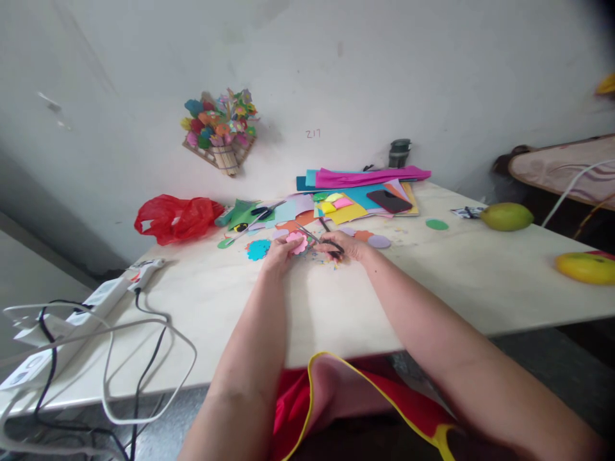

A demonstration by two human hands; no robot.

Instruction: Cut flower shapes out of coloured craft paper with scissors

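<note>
Pinched in my left hand (279, 253) is a pink paper flower (297, 242) with a scalloped edge. My right hand (346, 244) is closed around the black handles of a pair of scissors (312, 235), whose blades point left toward the flower. Whether the blades touch the paper I cannot tell. A blue scalloped paper flower (258, 250) lies just left of my left hand, with orange paper showing under it. Beyond my right hand are an orange paper piece (364, 235) and a lilac paper circle (379, 241). Small paper scraps lie scattered under my hands.
Colored paper sheets (355, 211) with a dark phone (390, 201) spread along the back. A second pair of scissors (262, 212) and a red plastic bag (175, 219) are at the left. Power strips (91, 314) with cables occupy the left edge; a green mango (507, 217) sits right.
</note>
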